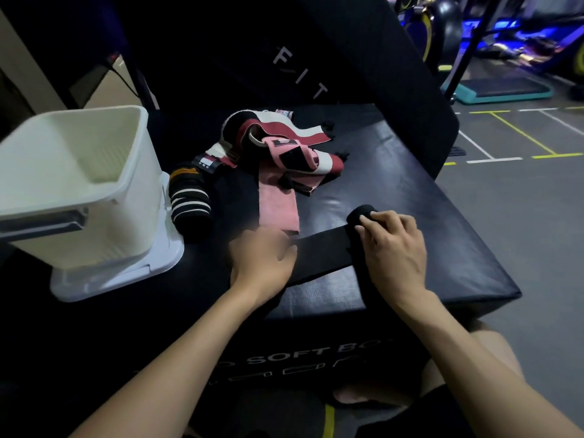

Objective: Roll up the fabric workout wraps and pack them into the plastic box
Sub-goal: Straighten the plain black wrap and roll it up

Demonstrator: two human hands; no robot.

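A black wrap (325, 248) lies stretched across the black soft box (410, 191). Its right end is a small roll (358, 214), and my right hand (393, 245) curls its fingers round that roll. My left hand (262, 259) is blurred and rests on the flat left part of the strip. A pink wrap (278, 200) and a maroon-and-white wrap (284, 134) lie tangled behind. A black wrap with white stripes (189, 200) lies beside the white plastic box (72, 181), which stands open at the left on its lid (126, 273).
A tall black pad marked FIT (300, 58) stands behind the soft box. The gym floor with painted lines (505, 147) and a teal step platform (499, 90) lie to the right. My knees show below the soft box.
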